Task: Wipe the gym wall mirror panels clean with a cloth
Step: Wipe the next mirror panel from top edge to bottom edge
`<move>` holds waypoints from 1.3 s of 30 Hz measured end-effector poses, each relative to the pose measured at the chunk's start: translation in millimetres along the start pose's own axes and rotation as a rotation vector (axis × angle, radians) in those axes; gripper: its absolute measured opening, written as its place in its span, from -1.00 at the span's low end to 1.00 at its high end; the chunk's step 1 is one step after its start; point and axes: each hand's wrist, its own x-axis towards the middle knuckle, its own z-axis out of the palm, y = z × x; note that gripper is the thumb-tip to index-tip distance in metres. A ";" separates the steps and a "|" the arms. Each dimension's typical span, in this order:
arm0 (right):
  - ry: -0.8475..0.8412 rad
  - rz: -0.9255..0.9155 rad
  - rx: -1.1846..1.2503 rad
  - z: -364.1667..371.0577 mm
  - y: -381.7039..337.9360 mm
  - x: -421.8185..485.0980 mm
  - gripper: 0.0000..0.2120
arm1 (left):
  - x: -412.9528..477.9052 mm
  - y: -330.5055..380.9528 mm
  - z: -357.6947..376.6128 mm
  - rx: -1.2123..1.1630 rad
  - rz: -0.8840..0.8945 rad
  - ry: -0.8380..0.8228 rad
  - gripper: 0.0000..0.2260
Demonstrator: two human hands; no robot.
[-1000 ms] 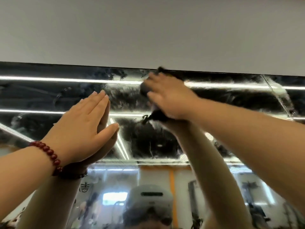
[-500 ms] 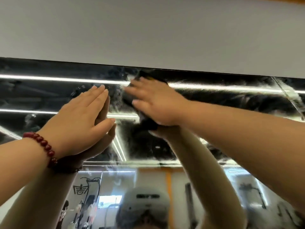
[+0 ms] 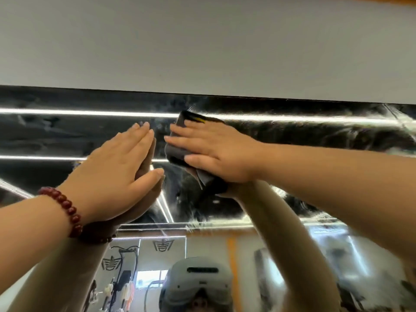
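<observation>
Your right hand [image 3: 216, 152], fingers flat, presses the dark cloth [image 3: 180, 152] against the mirror [image 3: 315, 136] near its top edge; your left hand [image 3: 117, 172], fingers straight, rests just beside it.

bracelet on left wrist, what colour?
Dark red beads, seen in the head view: bracelet on the left hand wrist.

No words, brand names or numbers can be read anywhere. The only signs are two dark emblems [image 3: 163, 245], each a stack of bars in a shield-like outline, reflected in the mirror [image 3: 67, 136] at about 6 o'clock and 7 o'clock; what they stand on cannot be told. They carry no legible letters. The cloth [image 3: 177, 152] shows a yellow mark, too small to read.
</observation>
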 end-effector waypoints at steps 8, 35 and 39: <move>0.112 0.535 0.110 -24.8 65.1 41.9 -0.52 | -1.3 -1.2 -0.5 0.034 0.015 -0.011 -0.13; -0.010 0.400 0.079 -19.5 29.3 5.3 -0.52 | -23.8 29.7 1.8 -0.060 0.078 -0.042 -0.13; 0.051 0.266 0.002 -2.3 -6.0 -9.9 -0.51 | -33.2 31.2 6.1 -0.027 0.093 -0.010 -0.15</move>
